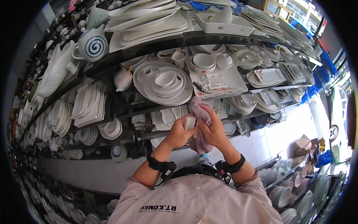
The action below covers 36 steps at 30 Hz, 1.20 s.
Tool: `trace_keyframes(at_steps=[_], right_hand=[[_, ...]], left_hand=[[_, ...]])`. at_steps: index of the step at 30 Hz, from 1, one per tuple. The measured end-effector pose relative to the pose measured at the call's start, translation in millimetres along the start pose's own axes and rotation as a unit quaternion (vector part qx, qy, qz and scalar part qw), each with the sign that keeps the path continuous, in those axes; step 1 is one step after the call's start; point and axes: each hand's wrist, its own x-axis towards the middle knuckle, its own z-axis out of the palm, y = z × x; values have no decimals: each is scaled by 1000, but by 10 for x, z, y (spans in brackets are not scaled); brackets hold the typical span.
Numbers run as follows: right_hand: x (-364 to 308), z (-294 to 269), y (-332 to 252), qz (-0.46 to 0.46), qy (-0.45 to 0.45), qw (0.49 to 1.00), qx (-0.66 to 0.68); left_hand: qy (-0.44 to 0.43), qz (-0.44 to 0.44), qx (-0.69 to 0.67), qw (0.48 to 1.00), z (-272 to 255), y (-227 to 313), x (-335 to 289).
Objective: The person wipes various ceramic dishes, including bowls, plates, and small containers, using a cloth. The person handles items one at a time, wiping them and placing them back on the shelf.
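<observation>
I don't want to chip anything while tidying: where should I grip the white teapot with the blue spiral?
Probably by the loop handle, coming from the left: it juts from that side of the teapot and seems open enough for fingers. The smooth, rounded body looks harder to grip.

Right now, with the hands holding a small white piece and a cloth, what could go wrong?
The small white piece could slip from the left hand and perhaps break on the pale floor. The cloth in the right hand appears close to the large flowered plate and might snag it.
</observation>
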Motion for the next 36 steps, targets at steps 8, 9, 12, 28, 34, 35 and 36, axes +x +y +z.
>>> trace_keyframes(at_steps=[8,9,12,28,34,35,36], right_hand=[[-116,1,98,169,29,976,138],[-169,9,104,139,40,982,124],[-300,85,-59,64,41,993,85],[-378,189,140,102,278,891,344],[-414,365,78,113,276,889,348],[-411,347,80,121,234,910,319],[-415,292,99,128,192,929,289]], left_hand=[[-52,-4,48,997,70,15,-311],[-60,5,38,997,96,19,-340],[-10,-38,-55,998,54,-58,-376],[42,-21,-314,948,160,-180,-536],[155,-21,-239,958,205,-297,-509],[162,-12,-261,952,153,-352,-508],[169,-4,-283,944,89,-404,-509]])
